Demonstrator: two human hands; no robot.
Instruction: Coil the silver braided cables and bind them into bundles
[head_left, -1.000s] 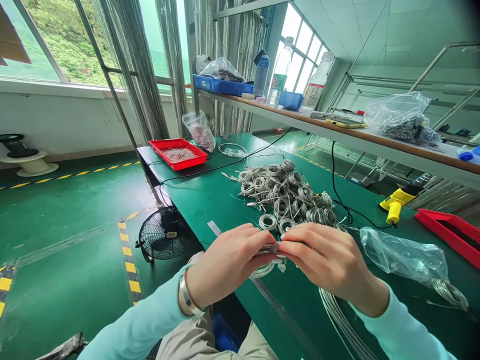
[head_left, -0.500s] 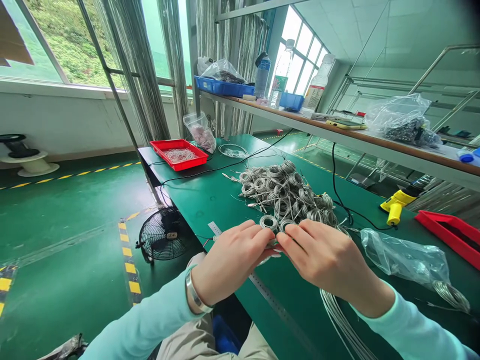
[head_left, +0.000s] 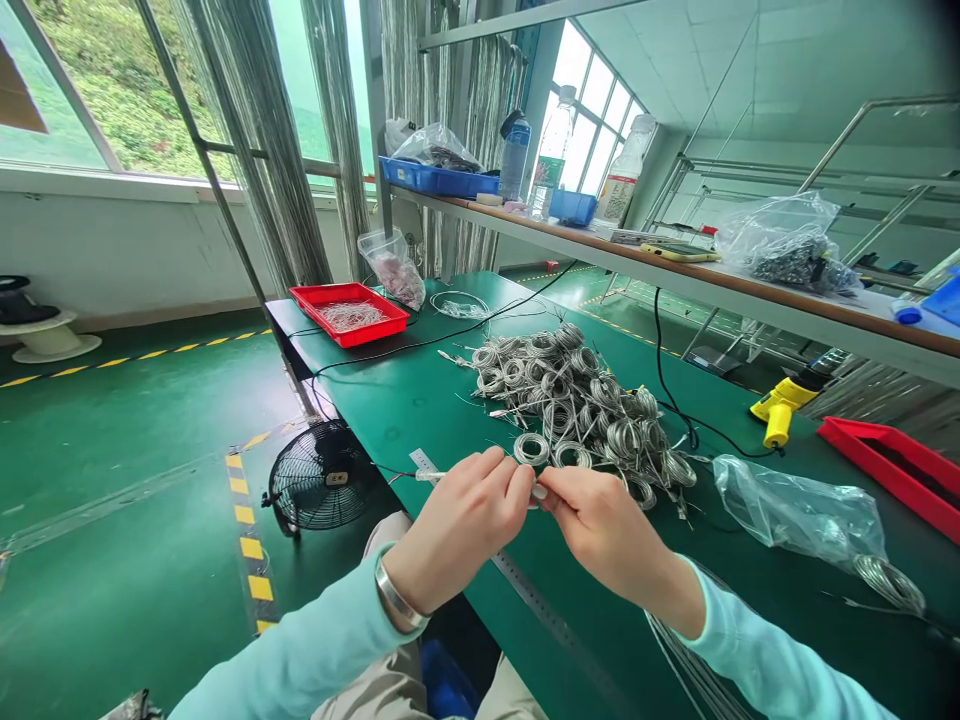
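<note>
My left hand [head_left: 457, 530] and my right hand [head_left: 607, 530] meet in the middle of the green workbench [head_left: 390, 425], their fingertips pinching something small. A thin wire [head_left: 431, 476] runs out leftwards from my left hand's grip, and the pinched part is hidden by my fingers. Just beyond my hands lies a heap of coiled braided metal wires [head_left: 577, 405], and my right fingertips are nearest it. A steel ruler [head_left: 525, 590] lies on the bench under my hands. A silver bangle [head_left: 397, 600] circles my left wrist.
A red tray of wires [head_left: 347, 317] and a plastic bag stand at the bench's far end. A yellow tool [head_left: 780, 410], a red tray [head_left: 892, 470] and a plastic bag [head_left: 795, 510] lie right. A shelf [head_left: 675, 265] runs above the bench, and a floor fan [head_left: 322, 478] stands left.
My hands have drawn slightly apart from the pile and rotated, and a thin wire now shows to the left of my left hand. The coil seen below my hands earlier no longer shows.
</note>
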